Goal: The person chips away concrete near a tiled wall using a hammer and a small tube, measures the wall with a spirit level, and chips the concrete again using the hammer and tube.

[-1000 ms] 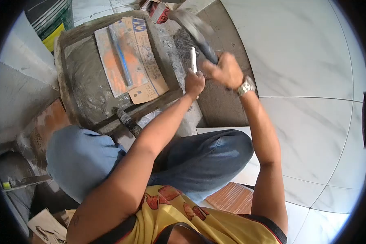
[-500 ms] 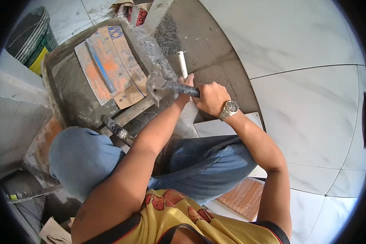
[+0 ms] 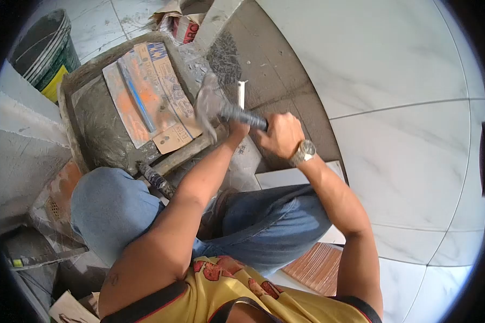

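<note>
The right hand (image 3: 282,134) wraps its fingers closely round the hammer (image 3: 237,112), which partly hides the left hand (image 3: 238,131), so whether those fingers pinch the white strip (image 3: 241,93) jutting just beyond cannot be told.

Left of the hands sits a trough (image 3: 184,154) with mortar (image 3: 99,132) in it, cardboard (image 3: 179,107) on the mortar, a strip (image 3: 136,96) on the cardboard. Behind the trough stand a bucket (image 3: 64,54), left, and a carton (image 3: 186,29), right. Floor tiles (image 3: 396,167) lie rightmost.
</note>
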`<state>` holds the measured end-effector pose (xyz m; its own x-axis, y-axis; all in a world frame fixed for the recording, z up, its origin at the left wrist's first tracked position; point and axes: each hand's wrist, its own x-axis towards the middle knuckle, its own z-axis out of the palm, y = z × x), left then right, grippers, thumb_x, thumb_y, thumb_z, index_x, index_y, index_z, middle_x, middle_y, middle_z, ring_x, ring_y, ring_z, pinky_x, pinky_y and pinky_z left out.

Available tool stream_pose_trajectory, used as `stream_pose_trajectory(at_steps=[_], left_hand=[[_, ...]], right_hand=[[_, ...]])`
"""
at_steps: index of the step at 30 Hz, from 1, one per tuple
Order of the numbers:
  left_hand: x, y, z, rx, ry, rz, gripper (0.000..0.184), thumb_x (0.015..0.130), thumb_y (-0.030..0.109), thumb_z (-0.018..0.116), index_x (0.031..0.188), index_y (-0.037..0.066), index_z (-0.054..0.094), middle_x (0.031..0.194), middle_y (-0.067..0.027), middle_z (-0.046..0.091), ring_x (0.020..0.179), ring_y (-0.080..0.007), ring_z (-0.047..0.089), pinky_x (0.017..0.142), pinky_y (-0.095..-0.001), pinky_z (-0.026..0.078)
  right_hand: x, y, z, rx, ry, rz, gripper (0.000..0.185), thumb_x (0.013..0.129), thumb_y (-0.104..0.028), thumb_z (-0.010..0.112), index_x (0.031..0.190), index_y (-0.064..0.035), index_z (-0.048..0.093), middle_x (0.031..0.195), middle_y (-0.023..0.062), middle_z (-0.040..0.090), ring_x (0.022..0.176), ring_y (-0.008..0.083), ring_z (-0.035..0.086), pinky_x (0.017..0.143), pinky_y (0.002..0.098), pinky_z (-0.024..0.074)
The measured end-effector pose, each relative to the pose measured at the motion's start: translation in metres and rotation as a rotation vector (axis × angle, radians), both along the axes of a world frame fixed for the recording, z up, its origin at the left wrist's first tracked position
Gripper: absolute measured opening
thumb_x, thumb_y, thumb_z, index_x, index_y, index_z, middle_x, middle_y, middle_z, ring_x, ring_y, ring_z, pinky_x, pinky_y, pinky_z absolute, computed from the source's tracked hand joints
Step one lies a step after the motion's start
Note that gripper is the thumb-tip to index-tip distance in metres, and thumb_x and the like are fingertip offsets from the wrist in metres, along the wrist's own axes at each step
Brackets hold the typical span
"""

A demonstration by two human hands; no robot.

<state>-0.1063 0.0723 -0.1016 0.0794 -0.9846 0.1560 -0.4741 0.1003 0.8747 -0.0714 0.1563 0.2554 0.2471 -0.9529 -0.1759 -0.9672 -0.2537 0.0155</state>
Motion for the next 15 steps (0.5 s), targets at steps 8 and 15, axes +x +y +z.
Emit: stream_pose_trajectory(at_steps=[8, 15], left_hand=[[0.006, 0.0, 0.023, 0.426, 0.437, 0.142, 0.031, 0.085, 0.024, 0.063, 0.088, -0.006, 0.07, 0.087, -0.0255, 0.07, 0.082, -0.0444, 0.068, 0.074, -0.0505, 0.052], [0.012, -0.021, -0.009, 0.294, -0.268, -0.18, 0.022, 0.088, 0.024, 0.062, 0.093, 0.005, 0.071, 0.09, -0.0156, 0.07, 0.088, -0.032, 0.068, 0.069, -0.0395, 0.051]], right_hand=[[-0.05, -0.027, -0.048, -0.011, 0.158, -0.116, 0.031, 0.076, -0.031, 0.07, 0.081, 0.0001, 0.07, 0.078, 0.0252, 0.068, 0.079, 0.0427, 0.069, 0.076, 0.0477, 0.0568], [-0.013, -0.008, -0.023, 0.002, 0.082, 0.014, 0.025, 0.072, -0.025, 0.068, 0.073, 0.0003, 0.069, 0.07, 0.0263, 0.065, 0.072, 0.0426, 0.067, 0.07, 0.0485, 0.0559]])
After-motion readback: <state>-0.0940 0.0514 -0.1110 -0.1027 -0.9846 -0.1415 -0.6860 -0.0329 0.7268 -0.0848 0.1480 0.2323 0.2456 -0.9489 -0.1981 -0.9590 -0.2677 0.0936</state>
